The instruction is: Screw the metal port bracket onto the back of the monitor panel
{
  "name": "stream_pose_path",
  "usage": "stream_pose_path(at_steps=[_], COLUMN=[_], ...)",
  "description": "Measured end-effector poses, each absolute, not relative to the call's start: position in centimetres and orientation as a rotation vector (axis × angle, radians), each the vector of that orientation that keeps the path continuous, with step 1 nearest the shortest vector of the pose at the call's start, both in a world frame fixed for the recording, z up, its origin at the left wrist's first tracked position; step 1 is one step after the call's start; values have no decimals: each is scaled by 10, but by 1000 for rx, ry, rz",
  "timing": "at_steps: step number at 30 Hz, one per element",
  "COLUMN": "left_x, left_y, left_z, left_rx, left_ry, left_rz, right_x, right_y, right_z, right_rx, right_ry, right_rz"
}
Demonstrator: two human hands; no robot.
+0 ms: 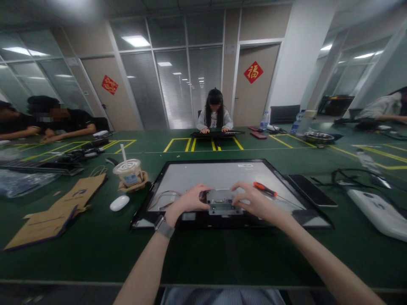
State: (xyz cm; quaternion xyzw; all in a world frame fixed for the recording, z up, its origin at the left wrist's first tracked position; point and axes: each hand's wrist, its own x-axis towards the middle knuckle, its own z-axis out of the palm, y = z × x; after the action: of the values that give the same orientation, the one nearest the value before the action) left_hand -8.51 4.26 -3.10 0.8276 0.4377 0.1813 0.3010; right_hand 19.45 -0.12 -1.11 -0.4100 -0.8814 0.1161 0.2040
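A large flat display panel (203,173) with a black frame lies on the green table in front of me, its pale back upward. Over its near middle is a small silver metal bracket plate (224,208) with small parts on it. My left hand (192,198) grips the plate's left edge between thumb and fingers. At the right edge, my right hand (249,199) has its fingers curled and pinching the plate. An orange-and-black screwdriver (265,189) rests on the panel beyond my right hand. Thin wires (165,197) lie on the panel's left part.
Left of the panel are a lidded drink cup (129,171) in a carrier, a white mouse (119,203) and a brown paper bag (74,197). On the right lie a black phone (310,190), a white case (378,212) and cables (352,173). A person (215,112) sits opposite.
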Motion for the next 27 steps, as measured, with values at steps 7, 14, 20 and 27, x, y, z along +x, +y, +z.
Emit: stream_pose_path(at_steps=[7, 14, 20, 27], left_x=[-85, -87, -85, -83], left_y=[41, 45, 43, 39], left_z=[-30, -37, -34, -28], left_rx=[2179, 2176, 2179, 2182], left_ry=[1151, 1136, 1135, 1154], left_rz=[493, 490, 463, 442], right_x=[196, 194, 204, 213], right_y=[3, -3, -8, -11], right_z=[-20, -6, -18, -26], right_rx=[-1051, -999, -972, -918], right_ry=[-2596, -2709, -2657, -2529], right_rz=[187, 148, 127, 27])
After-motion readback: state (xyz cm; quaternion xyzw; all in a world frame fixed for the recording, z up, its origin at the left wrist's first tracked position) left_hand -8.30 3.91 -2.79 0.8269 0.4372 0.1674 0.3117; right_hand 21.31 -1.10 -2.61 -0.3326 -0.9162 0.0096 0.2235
